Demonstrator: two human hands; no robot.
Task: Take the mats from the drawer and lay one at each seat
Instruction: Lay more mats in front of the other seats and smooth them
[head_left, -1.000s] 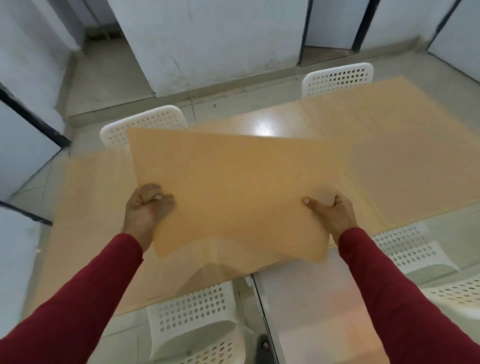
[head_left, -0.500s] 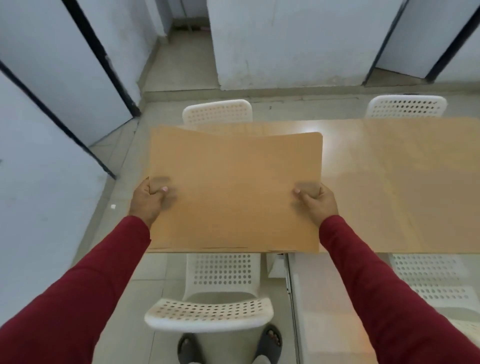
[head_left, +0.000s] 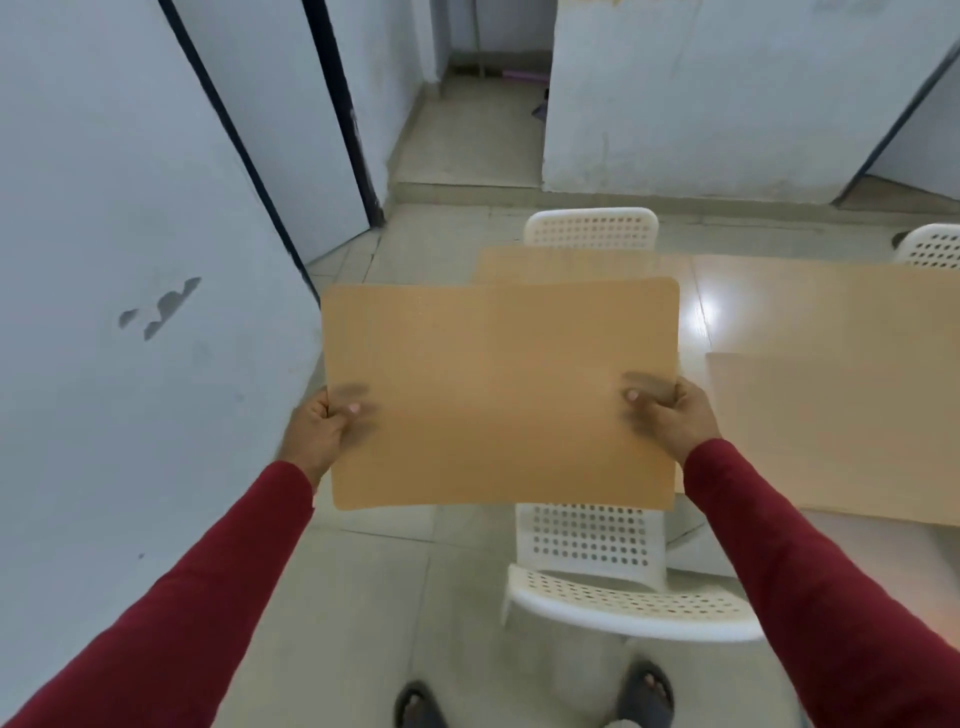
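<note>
I hold a tan rectangular mat (head_left: 498, 395) flat in front of me, above the left end of the table and the near white chair. My left hand (head_left: 322, 431) grips its left edge and my right hand (head_left: 675, 415) grips its right edge, thumbs on top. Another mat (head_left: 566, 265) lies on the table at the far left seat, partly hidden behind the held one. A mat (head_left: 831, 431) lies at the near right, and one more mat (head_left: 831, 306) lies beyond it.
The glossy wooden table (head_left: 693, 317) stretches to the right. A white perforated chair (head_left: 592, 566) stands just in front of my feet. Two more chairs (head_left: 592, 228) stand on the far side. A grey wall with dark-framed panels (head_left: 130, 312) is close on the left.
The view has swung left and down, so the table's left end and the near chair sit under the mat. Both hands keep their grip on the mat.
</note>
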